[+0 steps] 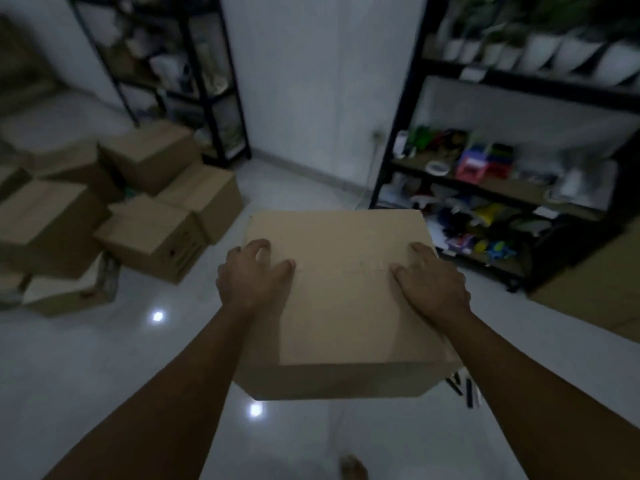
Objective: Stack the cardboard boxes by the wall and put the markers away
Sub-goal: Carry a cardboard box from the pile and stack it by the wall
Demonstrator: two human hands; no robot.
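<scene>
Box: closed cardboard, held between both hands in front of the person, above the floor; top face up, tilted slightly.
Left hand: clasps the box's left top edge; thumb lies on the top face, fingers curl over the far left side.
Right hand: clasps the box's right top edge; thumb on the top face, fingers wrap over the right side.
Markers: a few dark ones on the floor, just below the right forearm, partly hidden by the box's near right corner; count unclear.
Pile: several closed boxes left of the left hand, loosely heaped, some tilted, near the wall.
Left rack: black, beyond the pile, far from the left hand; contents blurred.
Right rack: black, beyond the right hand; white pots on top shelf, coloured items on lower shelves.
Floor: pale glossy tile, two light spots under the left forearm.
Foot: bare, at bottom edge between the forearms.
</scene>
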